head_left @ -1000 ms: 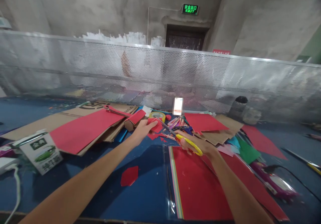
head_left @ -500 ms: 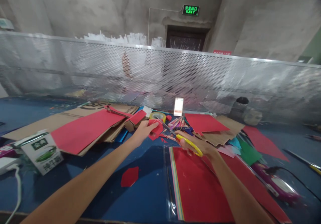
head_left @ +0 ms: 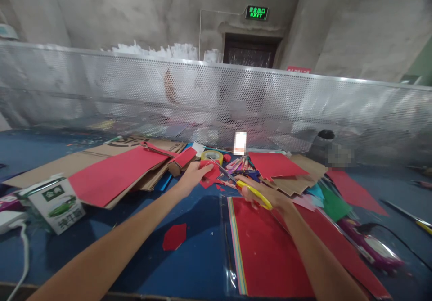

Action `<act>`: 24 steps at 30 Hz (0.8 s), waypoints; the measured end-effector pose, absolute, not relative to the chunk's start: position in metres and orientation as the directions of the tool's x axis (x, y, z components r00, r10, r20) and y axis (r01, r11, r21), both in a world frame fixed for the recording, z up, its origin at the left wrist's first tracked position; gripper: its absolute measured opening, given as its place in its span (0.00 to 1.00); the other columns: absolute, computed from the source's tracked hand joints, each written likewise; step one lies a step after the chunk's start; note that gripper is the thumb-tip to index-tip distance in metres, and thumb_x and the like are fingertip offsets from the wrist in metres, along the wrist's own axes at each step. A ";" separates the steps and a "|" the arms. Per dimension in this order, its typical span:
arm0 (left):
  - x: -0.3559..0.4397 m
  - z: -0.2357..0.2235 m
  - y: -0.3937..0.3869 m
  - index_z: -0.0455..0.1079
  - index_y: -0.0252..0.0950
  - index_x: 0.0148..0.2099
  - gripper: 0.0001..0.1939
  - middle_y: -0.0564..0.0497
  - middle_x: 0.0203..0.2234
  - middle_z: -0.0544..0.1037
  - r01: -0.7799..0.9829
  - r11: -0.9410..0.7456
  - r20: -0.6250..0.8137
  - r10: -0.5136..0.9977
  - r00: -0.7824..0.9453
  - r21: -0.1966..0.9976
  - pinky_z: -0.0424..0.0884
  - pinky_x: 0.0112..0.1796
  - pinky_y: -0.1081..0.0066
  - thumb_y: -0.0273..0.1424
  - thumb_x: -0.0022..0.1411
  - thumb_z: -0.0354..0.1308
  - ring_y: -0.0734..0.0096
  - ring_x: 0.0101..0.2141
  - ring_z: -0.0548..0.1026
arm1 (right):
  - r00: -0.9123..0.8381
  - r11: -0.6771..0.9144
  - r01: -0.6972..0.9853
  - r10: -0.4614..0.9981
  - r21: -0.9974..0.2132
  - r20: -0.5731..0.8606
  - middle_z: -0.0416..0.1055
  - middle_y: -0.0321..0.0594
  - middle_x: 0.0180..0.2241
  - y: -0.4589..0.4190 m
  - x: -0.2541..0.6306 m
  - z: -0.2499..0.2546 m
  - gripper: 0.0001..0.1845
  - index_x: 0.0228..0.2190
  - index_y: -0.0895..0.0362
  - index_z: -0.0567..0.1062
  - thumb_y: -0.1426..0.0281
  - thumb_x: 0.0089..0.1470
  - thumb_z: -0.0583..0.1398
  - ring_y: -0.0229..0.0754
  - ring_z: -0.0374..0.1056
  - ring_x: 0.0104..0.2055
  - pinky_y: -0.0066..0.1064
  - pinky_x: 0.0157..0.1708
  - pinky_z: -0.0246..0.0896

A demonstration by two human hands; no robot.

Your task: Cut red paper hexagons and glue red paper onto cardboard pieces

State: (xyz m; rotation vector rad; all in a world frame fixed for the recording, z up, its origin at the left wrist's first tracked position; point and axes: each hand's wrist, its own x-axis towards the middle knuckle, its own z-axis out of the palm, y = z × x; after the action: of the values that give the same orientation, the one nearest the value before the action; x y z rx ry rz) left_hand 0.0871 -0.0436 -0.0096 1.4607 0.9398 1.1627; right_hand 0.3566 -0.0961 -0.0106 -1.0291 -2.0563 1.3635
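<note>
My left hand (head_left: 193,177) pinches a small piece of red paper (head_left: 211,173) above the blue table. In my right hand (head_left: 254,190) is a pair of scissors (head_left: 259,194) with yellow handles, fingers closed round them. The metal blades point up and left, at the right edge of the red paper; whether they touch it I cannot tell. A roll of yellow tape (head_left: 212,156) lies just beyond the paper. Small red scraps (head_left: 220,187) sit below it. A cut red hexagon-like piece (head_left: 174,236) rests nearer me, left of a pack of coloured paper (head_left: 273,251).
On the left, red sheet (head_left: 118,175) covers cardboard, with a milk carton (head_left: 56,205) in front. Coloured pencils (head_left: 240,163) lie beyond the scissors. Cardboard (head_left: 300,179), green paper (head_left: 334,202) and a purple box-like object (head_left: 371,244) are at right. A perforated metal screen (head_left: 141,89) stands behind.
Almost nothing differs. The scissors and my right hand have shifted very slightly, while my left hand keeps the red paper in the same place.
</note>
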 end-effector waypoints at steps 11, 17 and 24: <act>0.087 -0.011 -0.044 0.79 0.32 0.38 0.20 0.49 0.27 0.81 0.014 -0.204 0.195 0.952 0.238 0.979 0.69 0.27 0.71 0.46 0.58 0.66 0.71 0.24 0.73 | -0.595 0.198 0.332 0.803 -0.922 -0.042 0.52 0.30 0.27 -0.096 0.355 -0.012 0.36 0.62 0.47 0.62 0.41 0.61 0.57 0.35 0.50 0.24 0.24 0.18 0.63; 0.086 -0.013 -0.043 0.79 0.32 0.35 0.18 0.49 0.25 0.80 0.022 -0.220 0.210 0.954 0.216 0.975 0.67 0.26 0.72 0.45 0.59 0.65 0.71 0.23 0.71 | -0.629 0.259 0.329 0.777 -0.908 -0.007 0.53 0.29 0.26 -0.096 0.356 -0.011 0.41 0.63 0.51 0.60 0.37 0.61 0.53 0.35 0.55 0.24 0.24 0.19 0.64; 0.087 -0.014 -0.042 0.78 0.33 0.34 0.16 0.49 0.24 0.79 0.020 -0.213 0.204 0.955 0.214 0.977 0.67 0.26 0.72 0.42 0.60 0.64 0.72 0.22 0.71 | -0.634 0.285 0.352 0.774 -0.892 -0.003 0.54 0.28 0.25 -0.099 0.354 -0.006 0.44 0.63 0.54 0.60 0.36 0.60 0.53 0.33 0.55 0.22 0.24 0.18 0.63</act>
State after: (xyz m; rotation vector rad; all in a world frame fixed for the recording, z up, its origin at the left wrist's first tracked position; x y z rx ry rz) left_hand 0.0866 -0.0423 -0.0144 1.4873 0.9727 1.1769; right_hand 0.3543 -0.0993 -0.0055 -1.0090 -2.1261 1.3071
